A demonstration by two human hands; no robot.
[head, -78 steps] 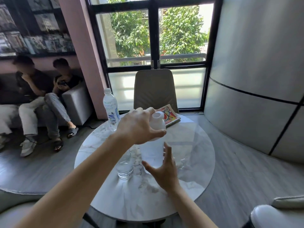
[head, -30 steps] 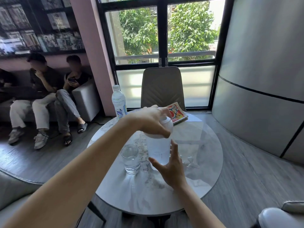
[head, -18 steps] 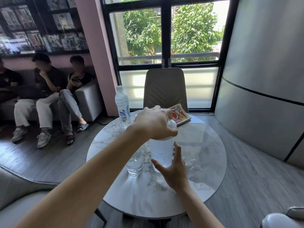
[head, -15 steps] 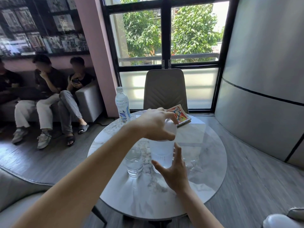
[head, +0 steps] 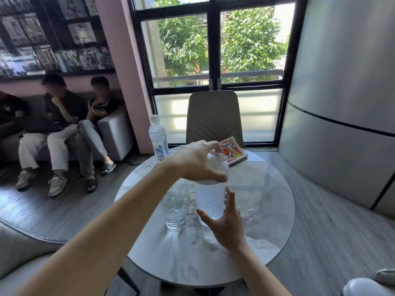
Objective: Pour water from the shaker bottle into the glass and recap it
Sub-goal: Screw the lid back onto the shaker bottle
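Observation:
A translucent white shaker bottle (head: 210, 199) stands upright on the round marble table (head: 267, 210). My left hand (head: 196, 162) covers its white cap (head: 220, 165) from above, fingers wrapped round the rim. My right hand (head: 226, 221) holds the lower body of the bottle from the near side, thumb to the left, fingers up its right side. A clear glass (head: 173, 210) with water in it stands on the table just left of the bottle, apart from both hands.
A capped plastic water bottle (head: 157, 138) stands at the table's far left edge. A colourful book (head: 234, 151) lies at the far edge, before a grey chair (head: 213, 116). Several people sit on a sofa at the left. A grey seat cushion lies near left.
My left hand has kept shifting its fingers round the cap on the bottle top. The right hand stays on the bottle body. The glass has not moved; the camera drifted slightly.

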